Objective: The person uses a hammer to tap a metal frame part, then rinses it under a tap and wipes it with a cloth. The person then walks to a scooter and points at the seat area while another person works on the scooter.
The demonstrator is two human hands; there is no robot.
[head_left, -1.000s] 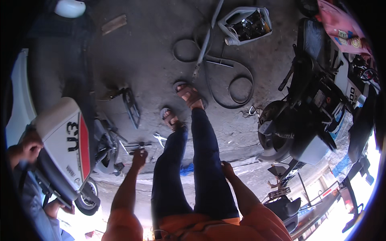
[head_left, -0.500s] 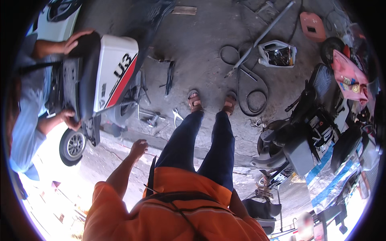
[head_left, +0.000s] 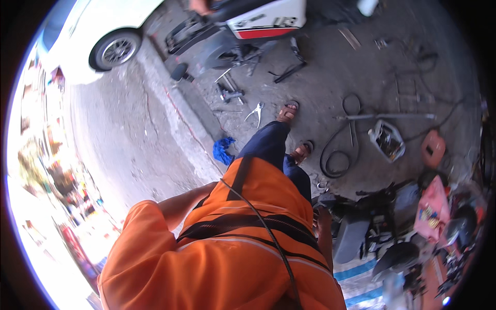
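My left forearm (head_left: 183, 204) angles along my orange shirt (head_left: 227, 266); its hand is hidden behind my body. My right hand (head_left: 321, 221) hangs by my right hip, beside a dark motorbike (head_left: 377, 217); its fingers are too obscured to read. Ahead of my sandaled feet lie silver pliers (head_left: 257, 110), a T-handled tool (head_left: 226, 77) and dark metal parts (head_left: 289, 70). A crumpled blue cloth (head_left: 222, 151) lies left of my legs. At the top stands a white, red-striped scooter (head_left: 261, 23), with another person's hand (head_left: 201, 6) at its seat.
A white car (head_left: 88, 31) stands on the road (head_left: 108, 129) beyond a low concrete edge (head_left: 175, 108). Right of my feet lie coiled black belting (head_left: 336, 168), a long pipe (head_left: 403, 117), a cut container of parts (head_left: 386, 140) and a pink seat-like piece (head_left: 433, 147).
The view has swung left: road and car came in, and the scooter shifted to the top. My left arm, earlier extended toward the tools and scooter, is now by my body. My feet have turned.
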